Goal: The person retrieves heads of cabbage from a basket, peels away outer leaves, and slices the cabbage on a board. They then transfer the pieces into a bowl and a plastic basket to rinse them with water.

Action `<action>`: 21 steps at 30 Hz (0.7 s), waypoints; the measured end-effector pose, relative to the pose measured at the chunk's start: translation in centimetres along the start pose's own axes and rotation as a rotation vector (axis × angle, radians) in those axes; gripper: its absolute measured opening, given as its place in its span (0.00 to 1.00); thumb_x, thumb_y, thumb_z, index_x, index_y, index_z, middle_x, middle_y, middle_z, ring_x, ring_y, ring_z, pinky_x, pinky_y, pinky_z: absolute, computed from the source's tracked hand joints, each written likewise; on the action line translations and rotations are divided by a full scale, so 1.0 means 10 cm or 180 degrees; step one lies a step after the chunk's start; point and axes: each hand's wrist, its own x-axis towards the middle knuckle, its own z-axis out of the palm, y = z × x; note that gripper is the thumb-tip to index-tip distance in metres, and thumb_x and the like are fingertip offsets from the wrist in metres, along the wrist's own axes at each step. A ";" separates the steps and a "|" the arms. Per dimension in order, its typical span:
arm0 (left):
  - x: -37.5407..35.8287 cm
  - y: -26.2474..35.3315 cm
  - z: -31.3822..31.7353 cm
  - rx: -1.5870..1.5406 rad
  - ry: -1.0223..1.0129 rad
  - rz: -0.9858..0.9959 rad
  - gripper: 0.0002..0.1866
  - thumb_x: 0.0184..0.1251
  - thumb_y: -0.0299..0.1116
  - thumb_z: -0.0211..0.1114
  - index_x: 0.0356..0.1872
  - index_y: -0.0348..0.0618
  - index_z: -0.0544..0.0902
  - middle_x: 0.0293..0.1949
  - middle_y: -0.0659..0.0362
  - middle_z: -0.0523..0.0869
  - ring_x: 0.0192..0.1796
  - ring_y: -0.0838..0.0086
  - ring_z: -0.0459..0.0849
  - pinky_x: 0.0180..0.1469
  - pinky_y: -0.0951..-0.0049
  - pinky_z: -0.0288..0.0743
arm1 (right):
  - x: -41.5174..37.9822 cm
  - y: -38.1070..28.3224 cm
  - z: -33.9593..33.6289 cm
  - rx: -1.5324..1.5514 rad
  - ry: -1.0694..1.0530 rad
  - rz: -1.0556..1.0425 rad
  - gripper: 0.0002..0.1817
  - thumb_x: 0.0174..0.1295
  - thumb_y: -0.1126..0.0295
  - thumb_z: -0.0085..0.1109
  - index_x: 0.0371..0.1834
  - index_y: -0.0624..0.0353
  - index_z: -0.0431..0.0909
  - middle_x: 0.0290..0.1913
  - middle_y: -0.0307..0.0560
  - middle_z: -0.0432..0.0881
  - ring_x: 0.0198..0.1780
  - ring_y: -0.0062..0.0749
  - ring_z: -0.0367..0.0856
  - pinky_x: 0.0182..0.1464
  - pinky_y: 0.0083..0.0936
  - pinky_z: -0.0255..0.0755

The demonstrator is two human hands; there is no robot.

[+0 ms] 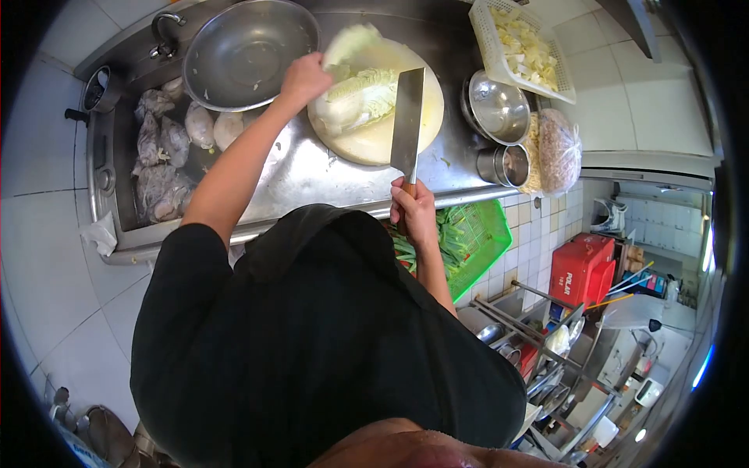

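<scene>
On the round cutting board (pixel 425 129) lies a napa cabbage (pixel 355 105), pale green with a white base. My left hand (pixel 306 79) is at the board's upper left, fingers closed at the edge of a loose cabbage leaf (pixel 351 45), which is smeared by motion. The handle of a cleaver (pixel 407 117) is wrapped in my right hand (pixel 415 207) at the counter's front edge. Its broad blade points away from me, over the right part of the board beside the cabbage.
A large metal bowl (pixel 253 54) stands left of the board, near a sink holding several plucked birds (pixel 175 140). To the right are a white basket of cut cabbage (pixel 530 51), steel bowls (pixel 499 109) and a filled plastic bag (pixel 559 152). Below the counter sits a green crate (pixel 488 246) with leafy greens.
</scene>
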 end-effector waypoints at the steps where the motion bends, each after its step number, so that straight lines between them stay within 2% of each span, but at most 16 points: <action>1: -0.06 -0.03 -0.07 -0.0392 0.0186 -0.0185 0.18 0.55 0.34 0.64 0.47 0.39 0.86 0.46 0.43 0.88 0.50 0.52 0.87 0.54 0.60 0.79 | -0.02 -0.01 0.02 0.0095 -0.0051 0.0074 0.09 0.65 0.73 0.61 0.45 0.64 0.75 0.21 0.38 0.74 0.17 0.21 0.70 0.21 0.20 0.63; 4: -0.26 -0.28 -0.18 -0.0926 0.0581 -0.0116 0.19 0.55 0.32 0.65 0.48 0.37 0.84 0.44 0.44 0.89 0.47 0.53 0.88 0.51 0.61 0.78 | -0.08 -0.14 0.07 0.0446 -0.0467 0.0434 0.09 0.65 0.74 0.60 0.45 0.64 0.75 0.23 0.39 0.73 0.17 0.22 0.70 0.20 0.20 0.64; 5: -0.34 -0.33 -0.21 -0.1021 0.0600 0.0060 0.18 0.56 0.30 0.65 0.49 0.35 0.83 0.42 0.46 0.89 0.46 0.58 0.89 0.50 0.63 0.79 | -0.06 -0.15 0.09 0.0528 -0.0657 0.0481 0.08 0.64 0.74 0.59 0.45 0.64 0.75 0.24 0.40 0.72 0.17 0.22 0.69 0.20 0.20 0.65; 9: -0.59 -0.45 -0.15 -0.1479 0.0745 0.0364 0.17 0.55 0.26 0.66 0.48 0.34 0.82 0.42 0.48 0.90 0.45 0.64 0.88 0.49 0.66 0.78 | 0.09 -0.13 0.25 0.0460 -0.1057 0.0820 0.09 0.65 0.73 0.58 0.45 0.63 0.75 0.24 0.40 0.73 0.17 0.22 0.69 0.20 0.21 0.65; 12: -0.75 -0.40 -0.13 -0.1508 0.1012 0.0535 0.16 0.56 0.25 0.66 0.48 0.35 0.82 0.41 0.49 0.89 0.44 0.61 0.87 0.49 0.63 0.78 | 0.32 0.04 0.37 0.0200 -0.1217 0.0912 0.09 0.65 0.72 0.58 0.46 0.63 0.75 0.24 0.38 0.72 0.17 0.21 0.69 0.20 0.20 0.65; 14: -0.78 -0.54 0.01 -0.1421 0.1631 0.1168 0.16 0.55 0.25 0.67 0.47 0.37 0.81 0.40 0.50 0.85 0.44 0.55 0.85 0.49 0.60 0.77 | 0.51 0.18 0.51 -0.0264 -0.1372 0.0891 0.10 0.64 0.72 0.57 0.47 0.62 0.75 0.23 0.37 0.72 0.17 0.21 0.69 0.20 0.20 0.65; 15: -0.90 -0.51 -0.04 -0.1560 0.1770 0.0989 0.16 0.53 0.25 0.68 0.45 0.39 0.80 0.39 0.49 0.82 0.45 0.49 0.81 0.49 0.59 0.75 | 0.60 0.26 0.54 -0.0457 -0.1280 0.0868 0.12 0.64 0.71 0.57 0.48 0.63 0.75 0.22 0.35 0.71 0.17 0.20 0.69 0.19 0.20 0.65; 16: -0.93 -0.66 -0.08 -0.1382 0.1923 0.1133 0.16 0.53 0.26 0.69 0.44 0.39 0.79 0.39 0.49 0.81 0.45 0.52 0.81 0.49 0.60 0.75 | 0.56 0.16 0.65 -0.0707 -0.1073 0.0793 0.13 0.65 0.71 0.56 0.50 0.64 0.75 0.22 0.34 0.70 0.17 0.20 0.69 0.20 0.19 0.65; 18: -1.33 -0.70 -0.49 -0.1070 0.2237 0.1279 0.15 0.53 0.26 0.69 0.43 0.40 0.79 0.39 0.51 0.81 0.44 0.56 0.81 0.49 0.61 0.74 | 0.64 0.20 0.61 -0.0510 -0.0821 0.0908 0.13 0.65 0.72 0.56 0.51 0.64 0.74 0.22 0.34 0.69 0.20 0.20 0.68 0.21 0.18 0.64; 20: -1.85 -0.97 -0.77 -0.1196 0.3004 0.1222 0.15 0.53 0.26 0.70 0.43 0.42 0.79 0.40 0.55 0.82 0.44 0.62 0.82 0.49 0.63 0.75 | 0.60 0.07 0.49 -0.0277 -0.0965 0.0792 0.12 0.65 0.73 0.56 0.50 0.63 0.73 0.23 0.37 0.67 0.20 0.21 0.64 0.23 0.18 0.61; 21: -2.09 -1.31 -0.79 -0.1310 0.3281 0.0963 0.16 0.53 0.26 0.70 0.44 0.43 0.80 0.42 0.58 0.83 0.46 0.66 0.82 0.51 0.65 0.76 | 0.66 -0.01 0.35 -0.0410 -0.1245 0.0620 0.11 0.66 0.74 0.56 0.50 0.63 0.72 0.24 0.37 0.67 0.20 0.22 0.64 0.24 0.19 0.62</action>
